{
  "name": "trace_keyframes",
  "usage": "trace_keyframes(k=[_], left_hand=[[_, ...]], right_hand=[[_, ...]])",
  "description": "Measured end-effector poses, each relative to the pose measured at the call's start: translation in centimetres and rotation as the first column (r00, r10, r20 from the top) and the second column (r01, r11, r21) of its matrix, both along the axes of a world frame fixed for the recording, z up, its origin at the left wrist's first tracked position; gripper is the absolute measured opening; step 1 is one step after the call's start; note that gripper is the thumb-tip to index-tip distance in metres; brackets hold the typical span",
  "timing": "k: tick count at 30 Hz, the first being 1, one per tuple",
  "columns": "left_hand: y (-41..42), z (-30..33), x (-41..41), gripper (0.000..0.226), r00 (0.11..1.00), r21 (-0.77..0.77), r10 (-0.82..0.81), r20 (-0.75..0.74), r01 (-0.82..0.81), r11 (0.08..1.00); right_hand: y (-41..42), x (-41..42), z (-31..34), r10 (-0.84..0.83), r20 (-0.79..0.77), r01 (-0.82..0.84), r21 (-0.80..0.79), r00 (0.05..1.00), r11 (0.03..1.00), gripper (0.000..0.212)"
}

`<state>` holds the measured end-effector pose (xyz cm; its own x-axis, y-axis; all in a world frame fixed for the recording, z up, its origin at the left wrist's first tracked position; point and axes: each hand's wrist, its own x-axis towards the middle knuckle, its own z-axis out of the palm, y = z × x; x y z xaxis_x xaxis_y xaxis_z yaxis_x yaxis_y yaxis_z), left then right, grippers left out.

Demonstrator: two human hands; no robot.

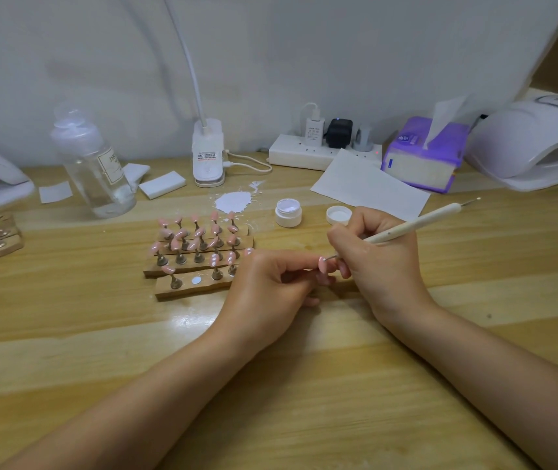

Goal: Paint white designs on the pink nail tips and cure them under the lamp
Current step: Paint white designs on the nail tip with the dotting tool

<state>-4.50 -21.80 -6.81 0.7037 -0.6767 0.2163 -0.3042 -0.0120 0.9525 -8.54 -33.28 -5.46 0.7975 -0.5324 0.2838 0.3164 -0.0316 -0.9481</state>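
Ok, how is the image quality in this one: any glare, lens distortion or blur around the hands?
Head view: even, soft light; a glare patch on the table just left of the left hand. Wide-angle bending shows at the edges, on the curing lamp and the forearms. The nail tip and dotting tool in the right hand are sharp enough; the clear bottle is slightly soft.

We are seeing open wooden table [304, 385] in front, between and beside our forearms, where a hand could pass freely. Ahead, the wooden racks of pink nail tips [199, 252] are blocking the middle left, with spilled white paint [233, 202] just behind them. The open jar [288, 212] and its lid [338, 214] are sitting close beyond our right hand [376, 262]. The clear bottle [93, 164] is standing tall at left, the tissue box [423, 157] and curing lamp [535, 144] are crowding the far right.
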Motion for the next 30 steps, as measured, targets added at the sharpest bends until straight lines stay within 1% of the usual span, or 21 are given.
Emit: trace_keyframes(k=[5,8,12,14,18,23,30], left_hand=[[-0.06,0.01,-0.02,0.047,1.000,-0.001,0.005,-0.005,-0.005,1.000],[-0.09,0.08,-0.05,0.046,1.000,-0.005,0.001,-0.016,-0.001,1.000],[-0.03,0.22,-0.11,0.044,1.000,-0.011,-0.014,-0.023,0.014,1.000],[-0.03,0.26,-0.11,0.044,1.000,-0.010,-0.010,-0.024,0.010,1.000],[-0.06,0.20,-0.04,0.049,1.000,-0.003,0.000,-0.028,0.000,1.000],[-0.14,0.18,-0.01,0.049,1.000,-0.011,-0.004,-0.020,0.004,1.000],[-0.15,0.10,0.03,0.050,1.000,-0.008,-0.005,-0.021,0.005,1.000]], right_hand=[[-0.10,-0.02,0.01,0.006,0.011,-0.007,0.048,1.000,0.999,0.040],[-0.39,0.24,-0.11,-0.005,0.007,0.004,0.108,1.000,0.994,0.043],[-0.73,0.54,-0.29,-0.023,-0.014,0.025,0.154,1.000,0.988,0.043],[-0.66,0.44,-0.25,-0.005,-0.012,0.007,0.138,1.000,0.990,0.044],[-0.31,0.07,-0.02,0.035,0.001,-0.035,0.072,0.999,0.997,0.039],[-0.15,-0.17,0.08,0.042,-0.001,-0.042,-0.013,0.999,0.999,0.036],[-0.15,-0.15,0.11,0.050,-0.013,-0.050,-0.011,0.999,0.999,0.036]])
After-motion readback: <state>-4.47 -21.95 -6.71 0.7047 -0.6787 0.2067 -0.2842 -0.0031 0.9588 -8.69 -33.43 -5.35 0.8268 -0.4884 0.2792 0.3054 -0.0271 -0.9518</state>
